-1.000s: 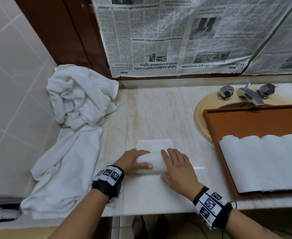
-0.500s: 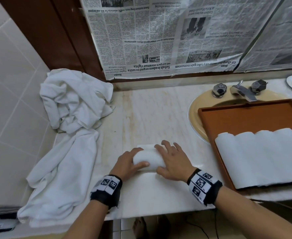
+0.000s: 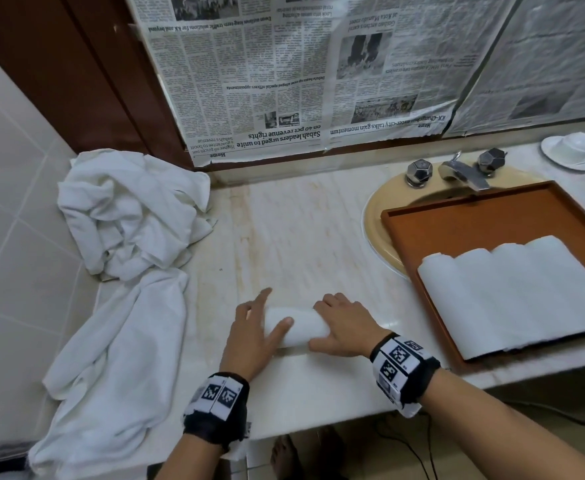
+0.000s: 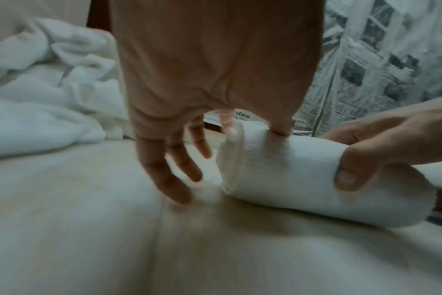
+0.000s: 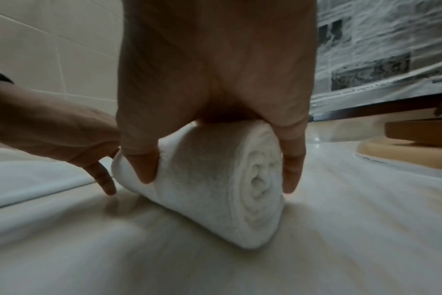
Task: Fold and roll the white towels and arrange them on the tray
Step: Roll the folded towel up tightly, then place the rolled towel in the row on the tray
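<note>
A rolled white towel [image 3: 299, 325] lies on the marble counter [image 3: 301, 237] near its front edge. My right hand [image 3: 329, 323] grips its right half, thumb on the near side and fingers over the far side; the right wrist view shows the spiral end of the rolled towel [image 5: 255, 183]. My left hand [image 3: 267, 317] is at the left end, thumb resting on the rolled towel [image 4: 303, 183], fingers [image 4: 169, 175] loose beside it. The brown tray [image 3: 474, 223] sits over the sink at right and holds several rolled towels [image 3: 512, 292] in a row.
A heap of unfolded white towels [image 3: 128, 216] fills the counter's left end, one draped towel [image 3: 121, 358] trailing to the front edge. The sink rim [image 3: 376, 233] and faucet [image 3: 460, 171] lie behind the tray. A white cup and saucer [image 3: 571, 150] stands far right. Newspaper [image 3: 301, 81] covers the wall.
The flat part of the towel ahead of the roll is gone; the roll is complete. My left fingers have come off the roll and spread at its left end.
</note>
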